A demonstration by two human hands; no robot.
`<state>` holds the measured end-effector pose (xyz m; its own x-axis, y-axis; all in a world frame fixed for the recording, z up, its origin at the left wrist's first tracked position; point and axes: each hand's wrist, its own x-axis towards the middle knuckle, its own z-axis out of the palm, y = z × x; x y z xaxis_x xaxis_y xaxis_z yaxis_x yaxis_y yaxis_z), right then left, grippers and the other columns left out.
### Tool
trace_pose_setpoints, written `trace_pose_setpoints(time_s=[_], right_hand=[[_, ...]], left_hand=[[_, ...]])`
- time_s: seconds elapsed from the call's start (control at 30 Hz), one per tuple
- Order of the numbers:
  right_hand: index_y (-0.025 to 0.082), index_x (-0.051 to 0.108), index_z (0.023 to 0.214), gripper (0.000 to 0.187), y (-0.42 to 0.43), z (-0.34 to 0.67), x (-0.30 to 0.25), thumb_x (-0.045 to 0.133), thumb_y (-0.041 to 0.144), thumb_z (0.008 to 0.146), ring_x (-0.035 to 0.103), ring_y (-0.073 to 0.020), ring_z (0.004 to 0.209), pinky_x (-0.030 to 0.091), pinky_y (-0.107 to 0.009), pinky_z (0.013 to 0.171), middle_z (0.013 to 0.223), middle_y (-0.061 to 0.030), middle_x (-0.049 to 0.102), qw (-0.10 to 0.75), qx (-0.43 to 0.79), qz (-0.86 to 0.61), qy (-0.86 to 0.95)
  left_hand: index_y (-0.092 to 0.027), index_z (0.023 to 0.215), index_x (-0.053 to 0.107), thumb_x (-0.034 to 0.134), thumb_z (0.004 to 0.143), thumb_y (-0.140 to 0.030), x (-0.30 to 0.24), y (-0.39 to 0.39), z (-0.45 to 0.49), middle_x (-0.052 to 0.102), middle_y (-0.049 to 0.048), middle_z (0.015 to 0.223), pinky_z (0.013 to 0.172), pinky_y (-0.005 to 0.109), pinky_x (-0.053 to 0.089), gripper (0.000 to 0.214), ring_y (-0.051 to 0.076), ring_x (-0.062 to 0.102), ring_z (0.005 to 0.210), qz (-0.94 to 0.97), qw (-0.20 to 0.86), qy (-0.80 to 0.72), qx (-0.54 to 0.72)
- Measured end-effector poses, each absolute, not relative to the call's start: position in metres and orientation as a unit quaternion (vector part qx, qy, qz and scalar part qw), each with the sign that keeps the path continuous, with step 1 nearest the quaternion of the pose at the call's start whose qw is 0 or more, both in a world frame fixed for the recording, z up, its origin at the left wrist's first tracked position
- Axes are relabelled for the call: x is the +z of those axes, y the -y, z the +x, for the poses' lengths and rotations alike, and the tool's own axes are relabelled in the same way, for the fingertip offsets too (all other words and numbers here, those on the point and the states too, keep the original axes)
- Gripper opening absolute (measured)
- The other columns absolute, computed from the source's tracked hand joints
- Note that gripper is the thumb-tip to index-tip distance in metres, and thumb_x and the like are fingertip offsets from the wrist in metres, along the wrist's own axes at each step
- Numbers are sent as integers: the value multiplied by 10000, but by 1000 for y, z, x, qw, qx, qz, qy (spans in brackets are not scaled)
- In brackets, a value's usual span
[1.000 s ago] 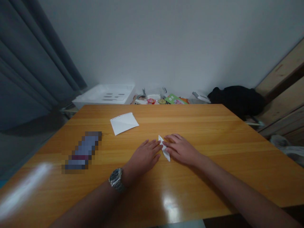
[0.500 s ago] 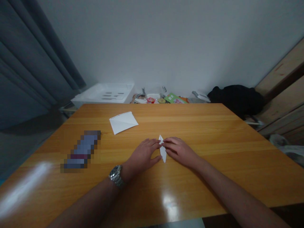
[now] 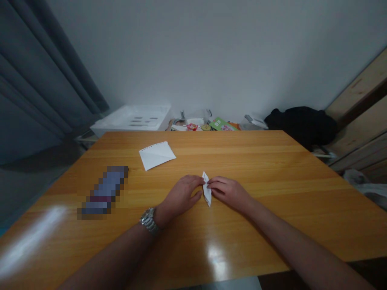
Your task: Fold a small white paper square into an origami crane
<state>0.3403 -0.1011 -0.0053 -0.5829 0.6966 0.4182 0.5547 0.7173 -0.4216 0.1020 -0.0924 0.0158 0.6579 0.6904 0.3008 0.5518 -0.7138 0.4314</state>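
Note:
A narrow piece of folded white paper [image 3: 207, 193], pointed at both ends, lies on the wooden table in front of me. From its left side, my left hand [image 3: 185, 192] presses fingertips on the upper part, the thumb bent and a little apart from the paper. My right hand [image 3: 230, 193] grips the right edge near the middle with fingers drawn together. Its thumb is mostly hidden. A silver watch [image 3: 148, 220] is on my left wrist.
A white sheet with a perforated edge [image 3: 157, 155] lies at the back left of the table [image 3: 272, 169]. Nearer on the left is a pixelated dark flat object [image 3: 104, 191]. Beyond the far edge are a white tray [image 3: 133, 117], a green packet [image 3: 222, 124] and a black bag [image 3: 302, 125].
My left thumb has drawn back from the lower part of the paper. The right fingers have shifted slightly down and closer together. The paper has barely moved.

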Motion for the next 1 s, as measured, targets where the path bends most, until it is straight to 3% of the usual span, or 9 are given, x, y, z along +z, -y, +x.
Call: trace_pose_setpoints(time_s=[0.37, 0.7, 1.0], right_hand=[[222, 703, 1020, 164, 104, 334, 3, 548, 257, 981, 673, -195, 963, 555, -342, 859, 1034, -75, 713, 353, 198, -373, 835], [202, 675, 1063, 133, 103, 335, -3, 588, 205, 963, 660, -201, 1025, 542, -331, 900, 1118, -91, 693, 313, 154, -353, 868], [208, 668, 1013, 95, 103, 335, -5, 587, 242, 977, 661, -208, 983, 531, -341, 874, 1051, -76, 709, 317, 161, -381, 853]], left_hand=[[-209, 1194, 616, 564, 978, -296, 19, 95, 109, 667, 75, 1209, 976, 362, 495, 238, 224, 624, 1096, 906, 114, -352, 205], [-191, 1117, 647, 528, 1001, -259, 21, 96, 111, 709, 65, 1121, 896, 328, 509, 179, 215, 657, 1000, 912, 99, -357, 179], [-199, 1038, 660, 542, 995, -291, 20, 93, 111, 710, 61, 1054, 867, 335, 501, 156, 215, 651, 958, 913, 99, -354, 175]])
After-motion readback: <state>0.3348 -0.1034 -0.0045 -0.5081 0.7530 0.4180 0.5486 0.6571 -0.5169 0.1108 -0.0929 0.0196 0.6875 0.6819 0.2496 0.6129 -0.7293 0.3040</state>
